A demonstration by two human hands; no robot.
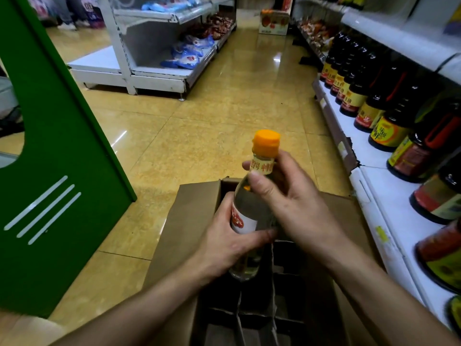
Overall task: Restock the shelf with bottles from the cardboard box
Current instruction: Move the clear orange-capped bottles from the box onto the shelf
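Note:
A clear bottle (252, 203) with an orange cap and a red-and-white label is held upright above the open cardboard box (184, 221). My left hand (229, 243) grips its lower body from the left. My right hand (284, 198) holds its neck and shoulder from the right, thumb across the glass. Inside the box I see cardboard dividers with dark cells; I cannot tell whether other bottles are in them. The white shelf (389, 196) runs along the right.
Dark sauce bottles (389, 131) with yellow and red labels line the right shelf. A green panel (57, 156) stands at left. A white rack (159, 58) with blue packets is across the yellow tiled aisle. A carton (274, 21) sits at the far end.

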